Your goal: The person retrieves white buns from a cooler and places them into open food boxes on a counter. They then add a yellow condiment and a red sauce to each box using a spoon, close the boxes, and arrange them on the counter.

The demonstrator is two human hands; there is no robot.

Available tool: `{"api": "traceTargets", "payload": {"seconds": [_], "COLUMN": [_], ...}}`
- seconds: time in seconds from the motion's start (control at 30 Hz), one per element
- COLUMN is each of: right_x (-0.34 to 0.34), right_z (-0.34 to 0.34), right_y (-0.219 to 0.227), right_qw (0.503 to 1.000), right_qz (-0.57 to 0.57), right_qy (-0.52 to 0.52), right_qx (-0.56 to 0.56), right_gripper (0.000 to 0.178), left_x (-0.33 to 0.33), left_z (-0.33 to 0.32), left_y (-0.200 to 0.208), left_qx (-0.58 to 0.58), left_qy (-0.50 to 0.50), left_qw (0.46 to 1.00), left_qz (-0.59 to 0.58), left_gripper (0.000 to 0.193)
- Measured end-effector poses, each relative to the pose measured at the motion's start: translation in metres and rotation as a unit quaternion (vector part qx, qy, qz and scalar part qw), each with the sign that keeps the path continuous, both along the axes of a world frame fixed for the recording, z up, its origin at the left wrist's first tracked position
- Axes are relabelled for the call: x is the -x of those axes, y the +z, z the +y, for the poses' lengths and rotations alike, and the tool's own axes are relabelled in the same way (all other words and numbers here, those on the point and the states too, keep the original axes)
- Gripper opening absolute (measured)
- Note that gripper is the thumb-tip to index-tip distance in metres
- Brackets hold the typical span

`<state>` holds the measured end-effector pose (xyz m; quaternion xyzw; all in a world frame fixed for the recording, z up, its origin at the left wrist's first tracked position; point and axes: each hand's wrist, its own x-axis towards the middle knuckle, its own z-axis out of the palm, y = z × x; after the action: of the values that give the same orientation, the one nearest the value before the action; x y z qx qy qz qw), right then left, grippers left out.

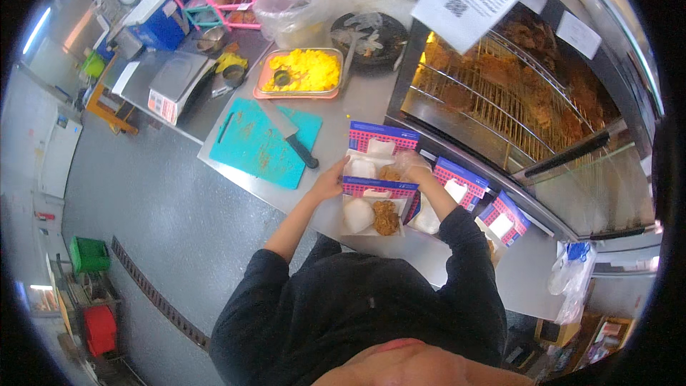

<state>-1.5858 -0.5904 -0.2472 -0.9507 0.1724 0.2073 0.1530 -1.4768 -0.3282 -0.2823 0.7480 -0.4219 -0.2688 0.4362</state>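
My left hand (pixel 331 180) holds the left edge of an open cardboard meal box (pixel 383 131) with a purple and pink patterned lid. In that box lie a white rounded portion, perhaps wrapped rice (pixel 363 168), and a brown piece of fried chicken (pixel 389 173). My right hand (pixel 414 164), in a clear plastic glove, is on the chicken, its fingertips partly hidden. Nearer to me stands a second open meal box (pixel 379 187), holding a white portion (pixel 357 215) and a piece of fried chicken (pixel 386 219).
Two more open boxes (pixel 466 170) stand to the right, beside a glass-fronted warming cabinet (pixel 522 78) with browned food on racks. At left, a knife (pixel 293 132) lies on a turquoise cutting board (pixel 250 154). Beyond are a tray of yellow food (pixel 307 70), a wok (pixel 382 36) and a scale (pixel 177 78).
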Motion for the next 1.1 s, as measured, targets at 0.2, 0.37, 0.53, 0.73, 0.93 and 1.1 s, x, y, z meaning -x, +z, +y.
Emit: {"api": "traceTargets", "payload": {"seconds": [0.2,0.37,0.53,0.73,0.93,1.1], "right_x": [0.017,0.008,-0.077,-0.170,-0.203,-0.260], "right_z": [0.004,0.065,0.156,0.219,0.215,0.183], "right_y": [0.076,0.158,0.154,0.111,0.113,0.087], "right_qw": [0.990,0.961,0.942,0.967,0.967,0.882], "right_qz": [-0.068,-0.275,-0.312,-0.179,-0.162,-0.358], "right_qy": [0.089,0.019,-0.121,-0.145,-0.129,-0.306], "right_qx": [-0.088,-0.013,-0.018,-0.107,-0.150,-0.015], "right_gripper": [0.039,0.022,0.025,0.032,0.037,0.049], "left_x": [-0.019,-0.097,-0.265,-0.474,-0.518,-0.417], "left_z": [-0.008,0.005,0.007,-0.102,-0.126,-0.058], "left_y": [-0.005,0.041,0.132,0.202,0.165,0.170], "left_qx": [-0.019,-0.107,-0.075,0.245,0.214,0.303], "left_qy": [-0.100,-0.331,-0.332,0.088,0.163,0.083], "left_qw": [0.994,0.930,0.935,0.940,0.891,0.946], "left_qz": [0.051,0.114,0.098,-0.220,-0.366,-0.076], "left_gripper": [0.072,0.056,0.029,0.018,0.006,0.010]}}
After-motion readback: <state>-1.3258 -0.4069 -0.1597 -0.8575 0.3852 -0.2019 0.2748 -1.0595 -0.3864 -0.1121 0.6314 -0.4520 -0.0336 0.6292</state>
